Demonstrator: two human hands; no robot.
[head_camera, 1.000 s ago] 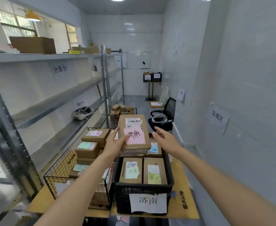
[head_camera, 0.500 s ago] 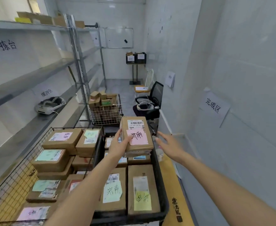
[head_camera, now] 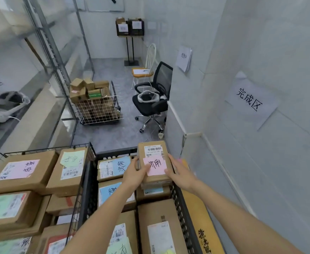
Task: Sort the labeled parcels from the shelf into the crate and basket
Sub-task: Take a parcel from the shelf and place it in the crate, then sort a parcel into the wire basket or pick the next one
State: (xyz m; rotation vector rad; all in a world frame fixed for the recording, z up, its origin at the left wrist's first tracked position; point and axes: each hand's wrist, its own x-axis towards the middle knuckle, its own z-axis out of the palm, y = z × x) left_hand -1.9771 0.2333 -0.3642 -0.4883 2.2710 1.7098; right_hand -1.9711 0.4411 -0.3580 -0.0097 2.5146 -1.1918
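A brown parcel with a pink label and a barcode sticker lies on top of other parcels at the far right corner of the black crate. My left hand grips its left edge, thumb on the pink label. My right hand presses flat against its right side. The crate holds several more parcels with blue and yellow labels. To its left, the black wire basket is stacked with parcels bearing pink and green labels. The grey metal shelf runs along the left.
Crate and basket stand on a wooden table beside the right wall. Beyond them on the floor are a white wire cart of small boxes, a black office chair and a white chair. A white device lies on the shelf.
The parcel has come down from chest height onto the stack in the crate's far right corner. My right hand has closed in onto its side. My view has tilted downward.
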